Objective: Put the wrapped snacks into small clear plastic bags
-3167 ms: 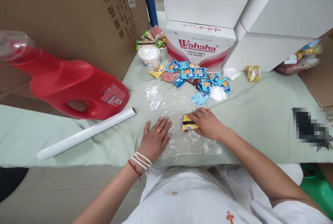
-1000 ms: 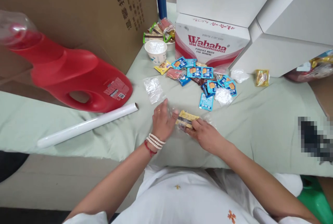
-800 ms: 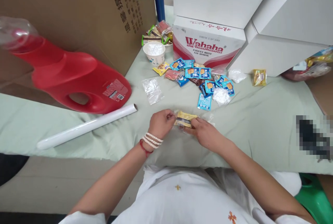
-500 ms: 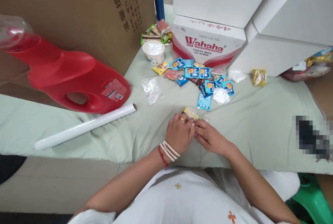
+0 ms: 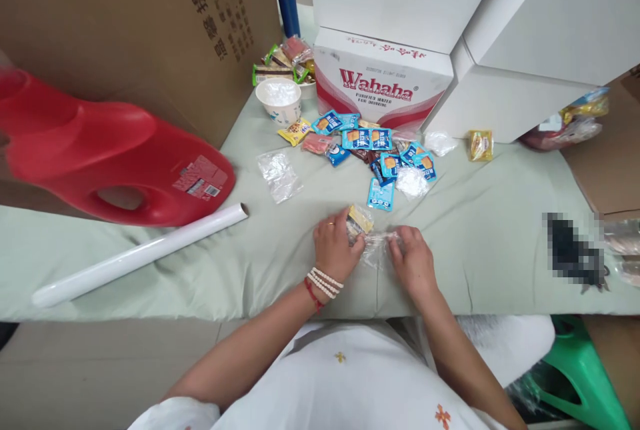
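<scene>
A small yellow-and-dark snack packet [image 5: 360, 219] lies inside a clear plastic bag [image 5: 373, 255] near the front of the cloth-covered table. My left hand [image 5: 335, 247] is closed around the packet's near-left side, thumb against the gathered plastic. To its right, my right hand [image 5: 414, 262] pinches the loose end of the bag, so the plastic is drawn into a twisted strand between both hands. Just beyond them lie a pale blue sachet [image 5: 381, 195] and a crumpled clear plastic bag [image 5: 413, 183].
Several blue sachets [image 5: 369, 139] and other snacks are heaped before a Wahaha carton [image 5: 383, 80]. A paper bowl [image 5: 279, 113] stands left of it. A flat clear bag [image 5: 279, 175], a white tube [image 5: 145, 253] and a red jug [image 5: 125, 150] occupy the left; a yellow packet [image 5: 481, 145] is at right.
My right hand has moved right, away from my left hand, stretching the bag's end between them. More of the snack packet shows. The whole view has shifted slightly.
</scene>
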`<act>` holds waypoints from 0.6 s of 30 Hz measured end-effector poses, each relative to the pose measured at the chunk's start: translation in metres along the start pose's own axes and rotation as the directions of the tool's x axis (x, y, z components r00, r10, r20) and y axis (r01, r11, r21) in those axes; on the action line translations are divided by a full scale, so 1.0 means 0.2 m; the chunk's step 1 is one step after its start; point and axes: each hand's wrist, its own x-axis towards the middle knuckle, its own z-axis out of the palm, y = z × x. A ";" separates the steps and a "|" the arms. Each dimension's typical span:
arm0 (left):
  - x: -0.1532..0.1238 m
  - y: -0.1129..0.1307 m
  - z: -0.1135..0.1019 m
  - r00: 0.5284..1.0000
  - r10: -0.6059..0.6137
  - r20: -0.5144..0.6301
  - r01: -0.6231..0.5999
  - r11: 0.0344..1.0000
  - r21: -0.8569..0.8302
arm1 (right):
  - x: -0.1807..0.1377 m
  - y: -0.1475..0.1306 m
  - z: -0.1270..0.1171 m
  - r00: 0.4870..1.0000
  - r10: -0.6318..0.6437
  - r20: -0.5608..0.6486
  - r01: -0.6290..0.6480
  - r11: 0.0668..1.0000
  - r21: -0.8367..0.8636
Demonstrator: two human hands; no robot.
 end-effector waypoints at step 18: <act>0.05 0.10 -0.03 0.915 0.389 0.110 -0.262 0.778 -0.571 | 0.16 0.25 -0.15 0.942 0.318 0.110 -0.262 0.487 0.833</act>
